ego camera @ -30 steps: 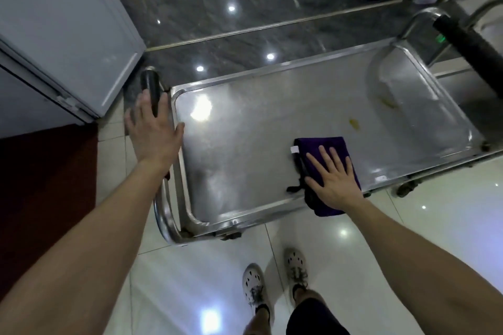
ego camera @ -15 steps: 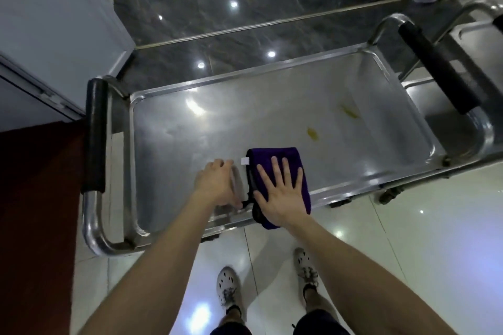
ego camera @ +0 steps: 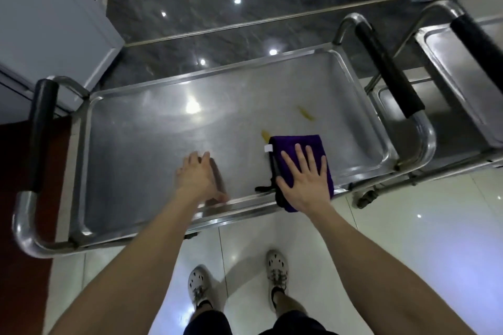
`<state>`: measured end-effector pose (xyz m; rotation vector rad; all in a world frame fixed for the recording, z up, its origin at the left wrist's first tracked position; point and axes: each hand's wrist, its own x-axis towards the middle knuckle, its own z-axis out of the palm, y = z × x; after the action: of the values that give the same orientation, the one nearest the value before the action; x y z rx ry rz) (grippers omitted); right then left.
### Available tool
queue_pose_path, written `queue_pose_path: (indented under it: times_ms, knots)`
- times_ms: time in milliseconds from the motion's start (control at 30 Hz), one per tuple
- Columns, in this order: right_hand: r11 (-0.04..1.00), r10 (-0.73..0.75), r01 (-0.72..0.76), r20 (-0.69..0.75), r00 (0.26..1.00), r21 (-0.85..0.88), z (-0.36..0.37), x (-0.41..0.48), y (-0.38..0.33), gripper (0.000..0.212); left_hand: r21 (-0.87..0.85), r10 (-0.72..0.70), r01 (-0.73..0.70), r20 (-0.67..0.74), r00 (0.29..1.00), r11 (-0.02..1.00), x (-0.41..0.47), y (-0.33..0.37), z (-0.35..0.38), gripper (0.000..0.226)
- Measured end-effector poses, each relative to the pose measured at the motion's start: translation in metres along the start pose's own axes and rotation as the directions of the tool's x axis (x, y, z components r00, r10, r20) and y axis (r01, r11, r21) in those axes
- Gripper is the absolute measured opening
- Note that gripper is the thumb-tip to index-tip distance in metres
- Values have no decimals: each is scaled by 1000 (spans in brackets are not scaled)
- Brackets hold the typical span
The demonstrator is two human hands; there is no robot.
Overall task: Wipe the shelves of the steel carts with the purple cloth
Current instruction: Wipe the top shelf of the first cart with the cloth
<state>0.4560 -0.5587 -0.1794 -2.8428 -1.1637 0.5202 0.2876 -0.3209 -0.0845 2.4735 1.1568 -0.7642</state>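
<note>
Seen from above, a steel cart's top shelf (ego camera: 152, 144) sits in front of a standing person. A folded purple cloth (ego camera: 294, 141) lies on the shelf near its front rim, right of centre, one end hanging over the edge. The right hand (ego camera: 304, 177) presses flat on the cloth, fingers (ego camera: 298, 155) spread. The left hand (ego camera: 196, 177) rests on bare steel to the cloth's left, fingers straight and close together. Two yellow stains (ego camera: 265, 134) mark the shelf just beyond the cloth. A second cart (ego camera: 449, 62) stands to the right.
</note>
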Motion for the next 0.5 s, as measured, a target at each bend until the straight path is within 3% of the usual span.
queue_pose_path:
  times_ms: [133,300,400,500]
  knots:
    - [996,-90,90,-9,996,-5,4,4,14,81,-44,-34,35,15,999,998,13,58,4,164]
    - [984,-178,177,-43,983,-28,-2,19,81,77,-62,-65,67,39,997,996,22,57,14,169]
    - [997,-66,64,-66,996,-32,-24,45,139,80,-46,-61,62,14,998,997,21,59,15,168]
    - [984,179,-177,-83,980,29,-41,85,150,83,-18,-54,53,-12,998,998,20,59,15,167]
